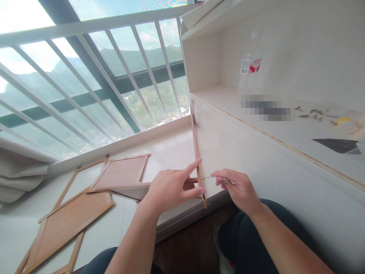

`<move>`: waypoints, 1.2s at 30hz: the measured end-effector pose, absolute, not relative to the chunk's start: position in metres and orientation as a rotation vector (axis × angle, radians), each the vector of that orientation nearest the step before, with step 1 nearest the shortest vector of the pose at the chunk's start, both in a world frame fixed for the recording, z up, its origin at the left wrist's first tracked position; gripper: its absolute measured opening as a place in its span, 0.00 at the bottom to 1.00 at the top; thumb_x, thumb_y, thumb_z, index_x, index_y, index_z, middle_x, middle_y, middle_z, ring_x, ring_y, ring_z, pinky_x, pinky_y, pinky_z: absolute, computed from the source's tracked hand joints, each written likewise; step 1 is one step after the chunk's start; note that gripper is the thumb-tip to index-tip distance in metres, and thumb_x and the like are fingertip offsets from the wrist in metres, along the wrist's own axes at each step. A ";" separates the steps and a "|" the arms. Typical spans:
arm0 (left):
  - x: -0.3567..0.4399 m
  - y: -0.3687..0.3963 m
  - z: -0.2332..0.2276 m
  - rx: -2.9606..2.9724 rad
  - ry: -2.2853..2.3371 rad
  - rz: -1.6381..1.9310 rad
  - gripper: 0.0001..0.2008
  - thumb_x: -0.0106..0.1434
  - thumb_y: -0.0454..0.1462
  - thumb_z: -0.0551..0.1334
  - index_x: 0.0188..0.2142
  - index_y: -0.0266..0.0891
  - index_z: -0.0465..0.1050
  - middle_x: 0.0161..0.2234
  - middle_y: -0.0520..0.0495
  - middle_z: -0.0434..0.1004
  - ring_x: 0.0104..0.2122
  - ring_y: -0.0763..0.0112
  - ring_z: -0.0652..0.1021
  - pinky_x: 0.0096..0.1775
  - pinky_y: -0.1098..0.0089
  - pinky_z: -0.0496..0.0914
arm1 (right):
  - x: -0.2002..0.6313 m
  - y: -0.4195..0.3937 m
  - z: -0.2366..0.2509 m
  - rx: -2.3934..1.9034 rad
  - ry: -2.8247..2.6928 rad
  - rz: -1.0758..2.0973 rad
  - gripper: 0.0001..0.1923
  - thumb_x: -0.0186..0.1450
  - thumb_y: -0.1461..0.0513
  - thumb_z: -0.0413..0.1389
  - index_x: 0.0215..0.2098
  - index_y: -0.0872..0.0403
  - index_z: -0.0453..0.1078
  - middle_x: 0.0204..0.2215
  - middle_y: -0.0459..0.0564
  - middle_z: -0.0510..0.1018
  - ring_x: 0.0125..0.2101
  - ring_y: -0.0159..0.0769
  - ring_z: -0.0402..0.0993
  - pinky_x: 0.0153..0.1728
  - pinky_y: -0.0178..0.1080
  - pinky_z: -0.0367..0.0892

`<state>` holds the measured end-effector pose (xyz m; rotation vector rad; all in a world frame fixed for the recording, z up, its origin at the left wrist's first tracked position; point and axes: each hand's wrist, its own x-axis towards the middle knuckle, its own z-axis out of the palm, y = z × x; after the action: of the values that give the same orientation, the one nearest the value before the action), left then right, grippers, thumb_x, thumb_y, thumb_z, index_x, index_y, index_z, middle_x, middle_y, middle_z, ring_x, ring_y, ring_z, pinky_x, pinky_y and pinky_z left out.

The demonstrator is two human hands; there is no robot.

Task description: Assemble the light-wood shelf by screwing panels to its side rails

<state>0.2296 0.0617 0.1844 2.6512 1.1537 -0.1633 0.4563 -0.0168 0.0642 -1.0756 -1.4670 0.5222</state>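
My left hand [173,186] braces a wooden frame [196,142], its forefinger and thumb spread along the narrow upright strip. The other fingers are hidden behind. A crosspiece meets that strip between thumb and forefinger. My right hand [238,186] is closed around a thin silver metal rod, which looks like a hex key [210,177]. Its tip touches or nearly touches the strip's outer side at the joint; the exact contact is too small to make out. The grip hides the rest of the tool.
Wooden framed panels [74,213] lie on the white sill at left. A railing [137,64] and window stand behind. On the white shelf at right are a plastic bottle [251,70], several screws [315,113], a yellow-and-clear item [346,123] and a dark scrap [336,144].
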 end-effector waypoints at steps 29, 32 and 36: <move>0.230 0.060 0.187 2.632 1.164 -0.193 0.43 0.69 0.67 0.54 0.78 0.63 0.45 0.49 0.51 0.89 0.49 0.49 0.86 0.45 0.60 0.73 | 0.456 -0.016 0.062 -1.087 -1.424 0.675 0.14 0.77 0.56 0.56 0.46 0.51 0.84 0.28 0.46 0.81 0.24 0.29 0.70 0.29 0.33 0.70; 0.230 0.060 0.185 2.639 1.166 -0.186 0.43 0.69 0.67 0.54 0.78 0.63 0.45 0.49 0.51 0.88 0.49 0.50 0.86 0.45 0.61 0.73 | 0.455 -0.017 0.060 -1.086 -1.419 0.667 0.14 0.77 0.57 0.55 0.46 0.50 0.84 0.28 0.46 0.80 0.24 0.29 0.70 0.29 0.33 0.70; 0.229 0.061 0.183 2.644 1.162 -0.177 0.43 0.69 0.67 0.54 0.78 0.65 0.45 0.49 0.52 0.88 0.50 0.50 0.86 0.45 0.60 0.73 | 0.453 -0.018 0.062 -1.086 -1.396 0.682 0.14 0.77 0.56 0.56 0.45 0.51 0.84 0.28 0.46 0.81 0.25 0.29 0.70 0.30 0.33 0.70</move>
<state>0.2292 0.0607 0.1834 2.6436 1.1620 -0.1775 0.4534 -0.0181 0.0619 -1.0856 -1.3959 0.6817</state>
